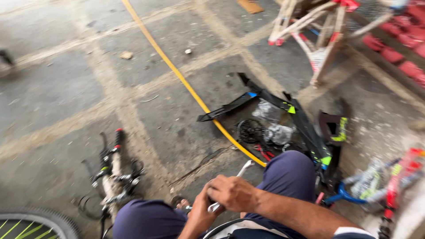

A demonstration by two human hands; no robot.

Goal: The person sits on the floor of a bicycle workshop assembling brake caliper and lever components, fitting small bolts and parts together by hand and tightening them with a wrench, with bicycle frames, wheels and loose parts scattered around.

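Nearest the camera, the right hand (232, 193) has its fingers curled tight around the handle of a silver spanner (230, 186), whose head points up and away toward the floor. The left hand (200, 211) sits just beneath and against the right, fingers wrapped around something below the spanner (what exactly cannot be told, since the right hand covers it). Both hands work between the person's knees, clad in dark blue trousers (287, 175). At lower left, part of a tyre (42, 219) shows, and beside it a handlebar assembly (113, 170) with cables lies on the concrete floor (57, 97). Just beyond the right knee lie a black bicycle frame (305, 128) with green markings, a black sprocket cluster (250, 130) and clear plastic wrapping (279, 132). A yellow hose (177, 73) runs diagonally across the floor, passing close to the spanner head. Farthest off stands a wooden trestle (318, 35), blurred.
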